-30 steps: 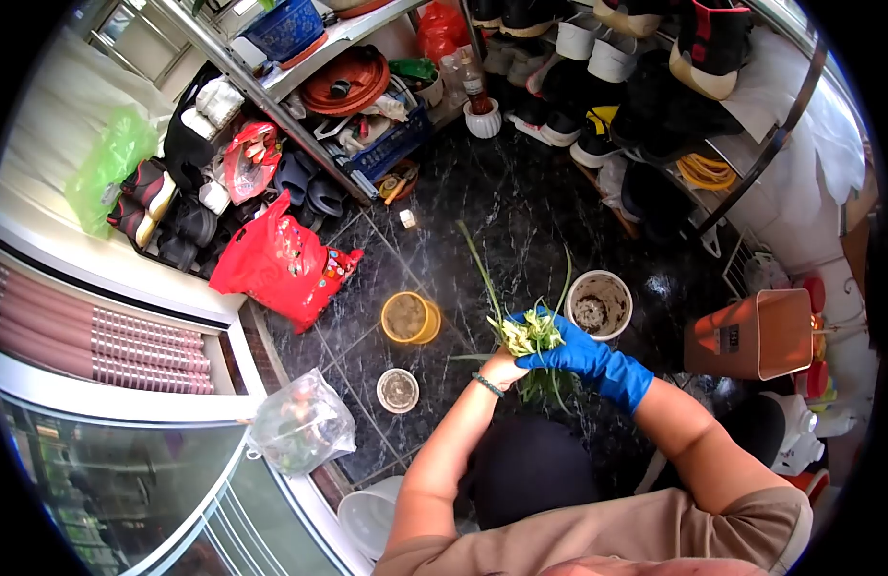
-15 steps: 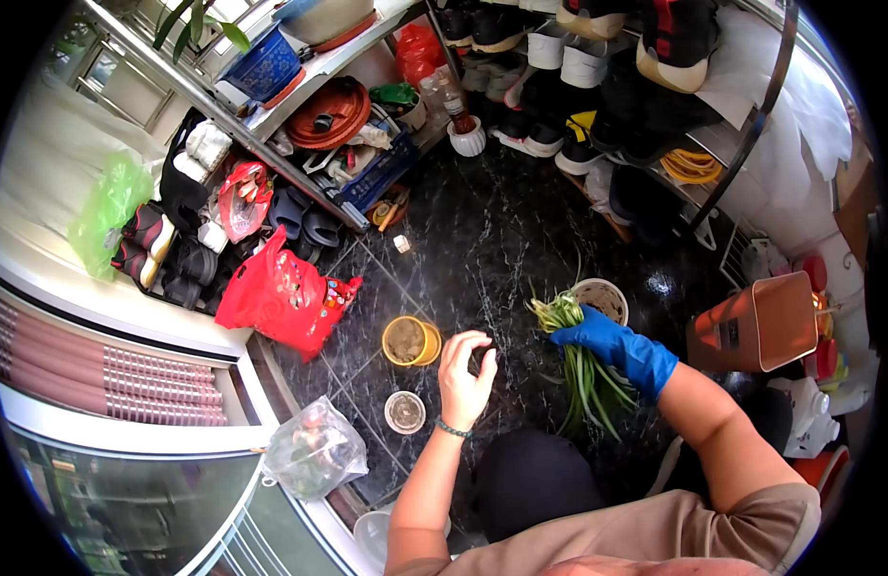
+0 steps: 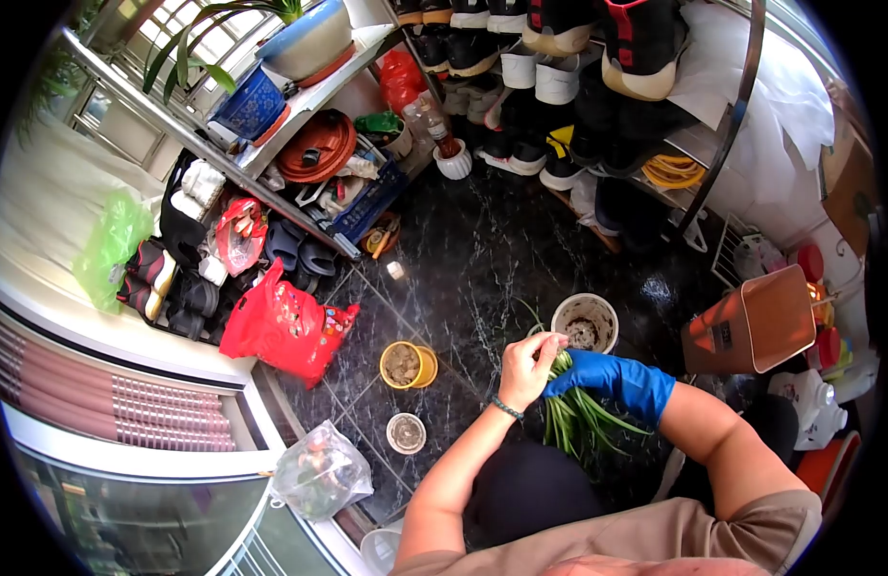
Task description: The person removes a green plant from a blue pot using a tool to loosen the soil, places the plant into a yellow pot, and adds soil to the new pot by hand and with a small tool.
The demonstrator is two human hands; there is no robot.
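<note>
My right hand, in a blue glove, grips a bunch of long green leafy plants, whose leaves hang down toward my knee. My bare left hand, with a beaded bracelet at the wrist, is closed at the top end of the bunch, thumb and fingers pressed together; what it pinches is too small to make out. Just beyond the hands stands a white pot with dark soil inside. To the left are a yellow pot of soil and a small white cup.
A red bag and a clear plastic bag lie at left. Behind stands a metal shelf with plant pots. Shoes fill a rack at back right, and a brown bin stands at right.
My left hand moved off the bunch to the left with fingers apart, then returned and closed at its top. The bunch turned so its leaves hang down. The view shifted slightly.
</note>
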